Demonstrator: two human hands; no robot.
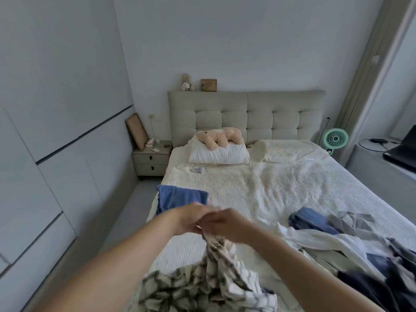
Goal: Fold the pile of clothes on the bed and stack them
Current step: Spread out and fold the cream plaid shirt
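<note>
A cream garment with dark streaky print (216, 275) hangs from both my hands above the near part of the bed (281, 188). My left hand (191, 218) and my right hand (229, 224) meet at its top edge and grip the cloth close together. A folded blue garment (180, 198) lies flat near the bed's left edge, just beyond my hands. A loose pile of clothes (351, 239) in white, blue, grey and dark navy spreads over the bed's right near corner.
A pillow with a plush toy (219, 137) lies at the head of the bed by the padded headboard (247, 113). A nightstand (150, 159) stands at the left, a green fan (336, 138) and a laptop (403, 149) at the right.
</note>
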